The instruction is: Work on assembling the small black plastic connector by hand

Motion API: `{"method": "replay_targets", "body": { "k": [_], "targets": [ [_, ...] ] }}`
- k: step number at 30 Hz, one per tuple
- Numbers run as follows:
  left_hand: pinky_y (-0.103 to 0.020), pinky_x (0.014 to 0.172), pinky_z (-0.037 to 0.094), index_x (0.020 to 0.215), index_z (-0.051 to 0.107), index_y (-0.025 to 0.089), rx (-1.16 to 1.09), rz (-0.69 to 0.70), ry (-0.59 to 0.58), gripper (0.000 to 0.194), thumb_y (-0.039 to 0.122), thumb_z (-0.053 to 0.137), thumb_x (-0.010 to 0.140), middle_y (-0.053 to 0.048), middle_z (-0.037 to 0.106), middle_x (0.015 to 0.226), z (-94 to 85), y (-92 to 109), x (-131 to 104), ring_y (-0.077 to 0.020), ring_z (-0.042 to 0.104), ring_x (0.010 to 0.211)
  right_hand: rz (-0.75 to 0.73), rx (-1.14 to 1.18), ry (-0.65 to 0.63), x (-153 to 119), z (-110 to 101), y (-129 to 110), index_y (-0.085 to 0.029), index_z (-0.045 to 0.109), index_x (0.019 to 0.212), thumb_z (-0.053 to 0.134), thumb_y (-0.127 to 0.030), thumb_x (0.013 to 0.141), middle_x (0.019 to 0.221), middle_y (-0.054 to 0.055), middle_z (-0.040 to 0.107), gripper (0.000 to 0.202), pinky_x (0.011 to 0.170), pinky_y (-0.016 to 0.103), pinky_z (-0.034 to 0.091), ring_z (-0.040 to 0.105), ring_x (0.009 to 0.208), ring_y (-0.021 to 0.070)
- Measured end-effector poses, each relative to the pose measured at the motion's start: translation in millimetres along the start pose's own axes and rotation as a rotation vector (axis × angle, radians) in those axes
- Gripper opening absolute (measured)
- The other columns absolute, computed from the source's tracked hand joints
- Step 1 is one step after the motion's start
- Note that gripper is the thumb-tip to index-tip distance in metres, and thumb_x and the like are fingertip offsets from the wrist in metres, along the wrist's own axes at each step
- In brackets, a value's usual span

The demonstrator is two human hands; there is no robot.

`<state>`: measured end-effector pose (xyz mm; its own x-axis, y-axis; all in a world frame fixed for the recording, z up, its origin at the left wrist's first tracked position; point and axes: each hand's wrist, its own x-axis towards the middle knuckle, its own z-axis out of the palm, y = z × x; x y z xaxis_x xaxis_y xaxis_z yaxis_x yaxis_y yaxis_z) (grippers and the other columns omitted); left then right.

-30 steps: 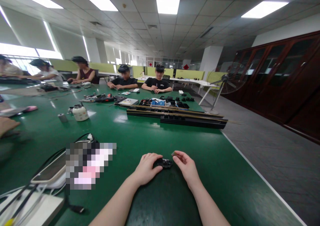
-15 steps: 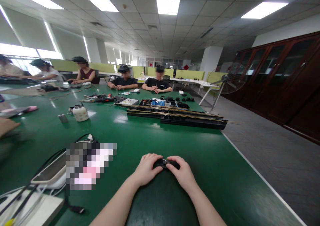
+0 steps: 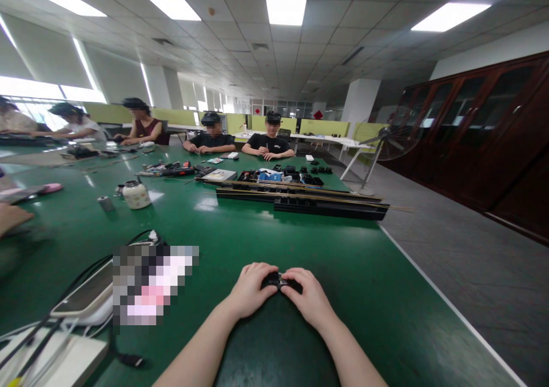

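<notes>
A small black part (image 3: 277, 280) with a lighter metallic bit near its middle is held low over the green table (image 3: 240, 238), close to my side. My left hand (image 3: 253, 288) grips its left end between thumb and fingers. Around the right end, my right hand (image 3: 306, 295) is closed in the same way, its fingertips close to those of the left. Much of the part is hidden behind the fingers, and its exact shape cannot be made out.
Long black rails (image 3: 330, 208) with thin rods lie across the table ahead. Left of me are a blurred-out device, a white power bank-like case (image 3: 83, 295) and cables. A jar (image 3: 136, 195) and a grey cylinder (image 3: 105, 204) stand farther back. Several people sit beyond.
The camera view has shifted very slightly. My right hand has moved a little to the left on the black part; my left hand is nearly unchanged.
</notes>
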<state>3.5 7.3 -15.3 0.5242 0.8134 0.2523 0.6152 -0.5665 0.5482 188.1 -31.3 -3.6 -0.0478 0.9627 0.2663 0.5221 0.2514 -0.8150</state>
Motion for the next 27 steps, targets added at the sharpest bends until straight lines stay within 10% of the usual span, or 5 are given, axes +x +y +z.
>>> {"method": "replay_targets", "body": {
  "k": [27],
  "targets": [
    [-0.040, 0.096, 0.034, 0.115, 0.055, 0.023, -0.004, -0.035, 0.015, 0.032, 0.019, 0.052, 0.083, -0.004, 0.060, 0.115, -0.2, 3.4, 1.7, -0.0222, 0.050, 0.110, 0.046, -0.091, -0.045, -1.6, 0.1, 2.0, -0.022, 0.061, 0.105, 0.058, -0.020, 0.071, 0.107, 0.006, 0.065, 0.034, 0.094, 0.035, 0.043, 0.059, 0.102, 0.0209]
  ]
}}
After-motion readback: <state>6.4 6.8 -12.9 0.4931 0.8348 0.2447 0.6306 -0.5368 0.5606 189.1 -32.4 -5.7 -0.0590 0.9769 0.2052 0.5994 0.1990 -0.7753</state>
